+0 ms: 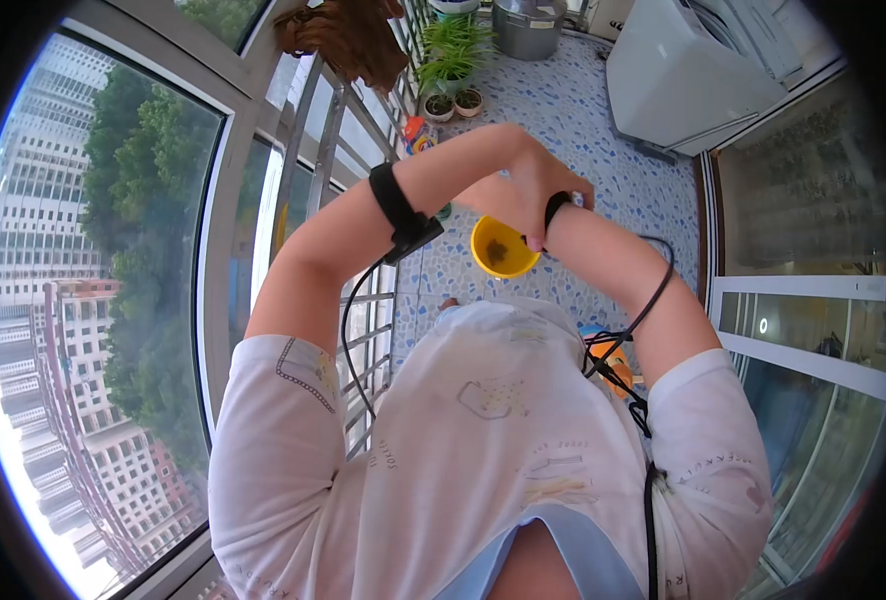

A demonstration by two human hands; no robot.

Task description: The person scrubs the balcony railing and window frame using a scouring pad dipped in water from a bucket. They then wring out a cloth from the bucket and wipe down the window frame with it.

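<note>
My left hand (541,185) is closed around my right wrist, its thumb and fingers on either side of a black wrist strap (557,208). My right hand (493,196) is mostly hidden behind my left wrist, and its fingers do not show. Another black strap (395,205) with a small black box (418,241) circles my left forearm. From the box a black cable (346,325) runs down toward my shirt. A second black cable (669,270) hangs along my right arm. Below my hands, a yellow bucket (478,238) stands on the floor with something dark inside.
Blue-patterned tiles (563,110) cover the narrow balcony floor. A railing (368,325) and windows line the left side. Ahead are potted plants (453,45), a large metal pot (528,30) and a white appliance (678,80). Brown cloth (348,42) hangs upper left; an orange item (618,370) is partly hidden by my shirt.
</note>
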